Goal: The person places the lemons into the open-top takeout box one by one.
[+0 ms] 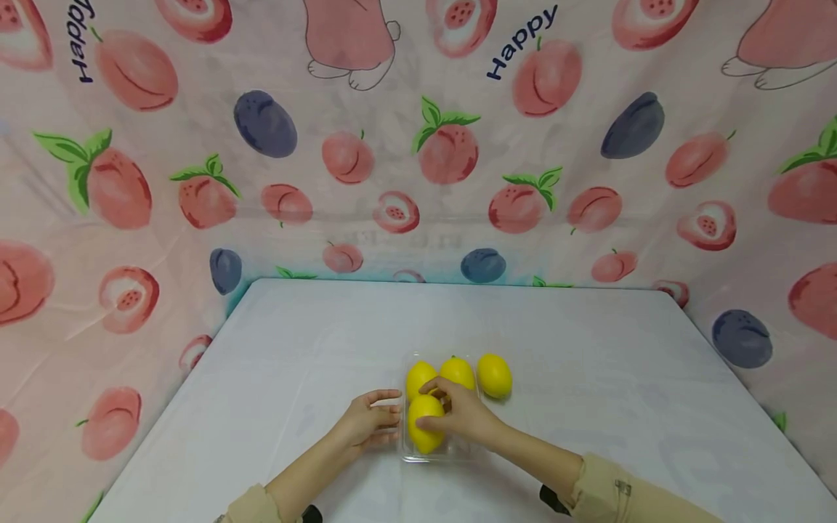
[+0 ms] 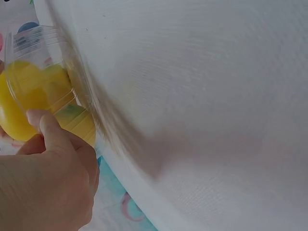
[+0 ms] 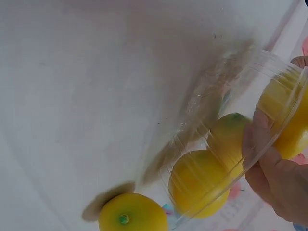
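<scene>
A clear plastic container (image 1: 437, 460) stands on the table with three yellow lemons inside its walls. My right hand (image 1: 467, 414) reaches in from the right and grips the near lemon (image 1: 426, 438) between thumb and fingers. Behind it sit a left lemon (image 1: 419, 375) and a right lemon (image 1: 460, 369). A further lemon (image 1: 495, 376) lies outside, just right of the container. At the container's left wall is my left hand (image 1: 366, 421), its fingers extended. In the left wrist view this hand (image 2: 60, 171) has its thumb against the clear wall.
The white table (image 1: 314, 341) spreads to both sides of the container and behind it. A fruit-patterned cloth (image 1: 392, 145) hangs behind the table and along its sides.
</scene>
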